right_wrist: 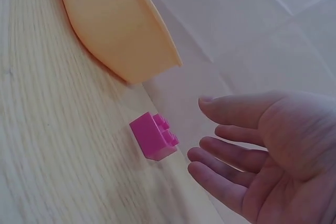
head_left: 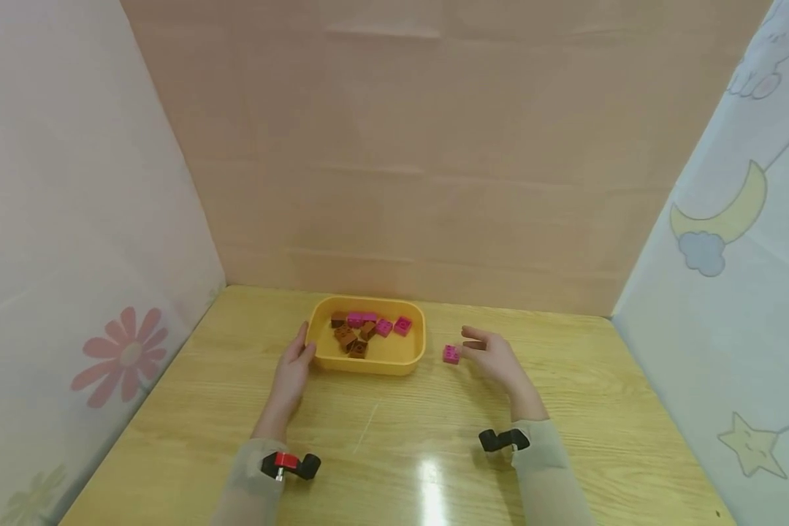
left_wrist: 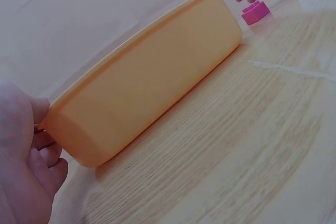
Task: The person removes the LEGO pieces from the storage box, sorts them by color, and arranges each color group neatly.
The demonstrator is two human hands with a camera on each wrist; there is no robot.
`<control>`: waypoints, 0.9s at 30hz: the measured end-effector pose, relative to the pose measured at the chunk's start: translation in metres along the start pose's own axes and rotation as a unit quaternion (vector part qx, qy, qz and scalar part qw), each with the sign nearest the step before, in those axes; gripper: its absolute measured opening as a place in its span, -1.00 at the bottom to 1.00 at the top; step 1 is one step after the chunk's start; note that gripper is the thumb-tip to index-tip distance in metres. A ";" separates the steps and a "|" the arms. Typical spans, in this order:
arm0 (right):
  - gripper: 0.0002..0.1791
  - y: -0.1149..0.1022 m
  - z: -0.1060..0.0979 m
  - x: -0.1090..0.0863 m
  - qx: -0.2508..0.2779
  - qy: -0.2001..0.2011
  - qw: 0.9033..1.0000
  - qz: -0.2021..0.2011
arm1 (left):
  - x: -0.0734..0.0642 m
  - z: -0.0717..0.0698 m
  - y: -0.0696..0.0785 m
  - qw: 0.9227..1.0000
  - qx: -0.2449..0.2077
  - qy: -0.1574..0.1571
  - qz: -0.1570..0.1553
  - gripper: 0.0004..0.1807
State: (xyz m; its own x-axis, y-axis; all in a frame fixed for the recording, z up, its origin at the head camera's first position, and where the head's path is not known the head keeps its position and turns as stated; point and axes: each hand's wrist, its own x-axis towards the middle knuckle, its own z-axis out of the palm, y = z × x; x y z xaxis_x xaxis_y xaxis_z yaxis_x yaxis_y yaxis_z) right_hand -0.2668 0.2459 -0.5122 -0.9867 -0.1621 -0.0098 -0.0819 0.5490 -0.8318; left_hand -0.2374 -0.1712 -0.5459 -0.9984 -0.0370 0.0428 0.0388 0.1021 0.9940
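Observation:
A yellow plastic bin [head_left: 394,367] holds several pink and brown toy building bricks [head_left: 358,349]. At its left end, my left hand [head_left: 292,369] grips the rim. In the left wrist view the thumb lies at the rim of the bin [left_wrist: 152,77], with fingers [left_wrist: 50,174] bent below it. A single pink building brick [head_left: 451,354] sits on the table right of the bin, its studs showing in the right wrist view. My right hand [head_left: 496,358] is just right of this brick [right_wrist: 152,137], fingers loosely bent and apart from it, palm empty.
The wooden table [head_left: 381,453] meets an orange-tan cloth backdrop [head_left: 408,161] close behind the bin. Patterned white cloth walls stand at left [head_left: 72,219] and right [head_left: 717,329]. Each wrist wears a small black camera mount [head_left: 502,440].

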 end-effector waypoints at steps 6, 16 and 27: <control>-0.35 -0.007 -0.001 -0.001 -0.003 0.014 1.000 -0.005 | -0.001 0.001 0.001 1.000 0.001 -0.001 0.002 -0.35; -0.42 -0.032 0.011 0.001 0.050 0.022 0.998 -0.042 | -0.003 0.001 -0.003 1.000 0.005 0.002 -0.004 -0.35; -0.40 -0.064 0.030 0.008 0.104 -0.008 0.993 -0.053 | -0.002 0.000 -0.002 1.000 0.013 0.002 -0.002 -0.34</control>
State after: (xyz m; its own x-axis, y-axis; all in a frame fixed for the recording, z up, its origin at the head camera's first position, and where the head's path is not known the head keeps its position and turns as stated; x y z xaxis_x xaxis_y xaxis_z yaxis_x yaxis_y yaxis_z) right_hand -0.2648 0.1849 -0.4757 -0.9717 -0.2235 0.0769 -0.1532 0.3479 -0.9249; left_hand -0.2358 -0.1712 -0.5481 -0.9983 -0.0419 0.0395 0.0339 0.1271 0.9913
